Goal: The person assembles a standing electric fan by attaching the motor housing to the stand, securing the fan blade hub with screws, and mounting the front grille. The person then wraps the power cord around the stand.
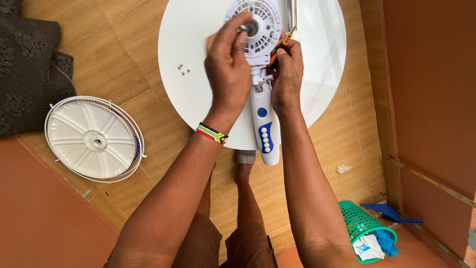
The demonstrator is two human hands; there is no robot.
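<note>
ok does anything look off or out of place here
Nothing looks damaged or spilled. Three small loose screws lie unguarded on the round white table, left of the left hand. A crumpled scrap lies on the tile floor, and the fan guard with blades rests flat there, apart from the fan body.

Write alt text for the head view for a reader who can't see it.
The left hand steadies a white plastic fan motor housing on a round white table while the right hand holds an orange-handled screwdriver against it. Three small metal screws lie on the table; a white wire fan guard rests on the tiled floor.
</note>
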